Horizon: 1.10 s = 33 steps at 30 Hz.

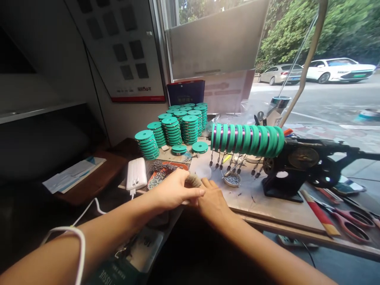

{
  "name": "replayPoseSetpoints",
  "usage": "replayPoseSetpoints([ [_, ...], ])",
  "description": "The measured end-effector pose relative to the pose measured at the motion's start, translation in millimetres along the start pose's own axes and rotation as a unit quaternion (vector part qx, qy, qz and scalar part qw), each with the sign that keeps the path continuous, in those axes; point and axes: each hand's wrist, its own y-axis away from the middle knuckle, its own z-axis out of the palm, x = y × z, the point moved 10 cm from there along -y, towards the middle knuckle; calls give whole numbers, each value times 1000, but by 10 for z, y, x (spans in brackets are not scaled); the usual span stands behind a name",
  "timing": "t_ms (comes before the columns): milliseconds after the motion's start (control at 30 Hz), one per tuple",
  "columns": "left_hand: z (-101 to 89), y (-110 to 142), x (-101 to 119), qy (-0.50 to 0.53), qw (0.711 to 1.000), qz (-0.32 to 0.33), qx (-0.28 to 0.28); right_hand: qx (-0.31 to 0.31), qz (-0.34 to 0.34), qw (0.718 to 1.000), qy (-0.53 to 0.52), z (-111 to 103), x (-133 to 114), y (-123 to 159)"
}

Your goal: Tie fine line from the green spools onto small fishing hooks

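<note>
My left hand [173, 189] and my right hand [214, 201] meet at the front edge of the table. The left thumb reaches across to the right fingers, and both hands look closed. A rough beige piece [193, 180] shows between them, perhaps a wrapping on a finger; what they hold, if anything, is hidden. Behind the left hand lies an orange tray [175, 164] with small metal parts. To the right is a small round dish [232, 179] of grey pellets. Above it, a row of green foam line spools [246, 139] sits on a black hand-cranked winder [303, 158], with small swivels hanging down.
Stacks of green spools [170, 130] stand at the back left. A white power bank [136, 174] with a cable lies left of the hands. Red-handled scissors [350, 223] and a red-and-yellow strip [320, 213] lie at the right. A window faces parked cars.
</note>
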Motion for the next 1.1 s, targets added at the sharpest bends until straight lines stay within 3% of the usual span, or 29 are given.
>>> replayPoseSetpoints([
  [100, -67, -33, -71, 40, 999, -28, 16, 30, -55, 998, -3, 31, -111, 93],
  [300, -87, -81, -402, 175, 981, -68, 37, 67, -160, 983, -66, -199, -454, 317],
  [400, 87, -100, -627, 270, 959, -77, 28, 17, -220, 961, -164, -193, -846, 466],
  [467, 240, -94, -764, 301, 949, -91, 21, -66, -222, 925, -301, -136, -1035, 567],
  [533, 354, -75, -860, 351, 931, -102, 31, -149, -140, 878, -433, -87, -1014, 617],
  [600, 431, -54, -891, 417, 903, -96, 45, -160, 0, 847, -507, -130, -742, 630],
  [667, 526, -37, -863, 488, 869, -74, 39, -73, 155, 819, -547, -315, -274, 662],
  [767, 740, -15, -794, 604, 796, -44, 5, 127, 350, 751, -545, -605, 416, 911],
  [833, 878, -9, -781, 670, 742, -32, -2, 185, 400, 733, -519, -664, 602, 1042],
  [933, 1025, -21, -813, 738, 674, -32, 8, 195, 410, 730, -512, -604, 636, 1077],
  [1000, 1073, -36, -823, 758, 651, -35, 8, 211, 418, 719, -513, -569, 642, 1103],
  [1100, 1079, -55, -807, 760, 650, -27, -2, 232, 435, 702, -514, -549, 660, 1146],
])
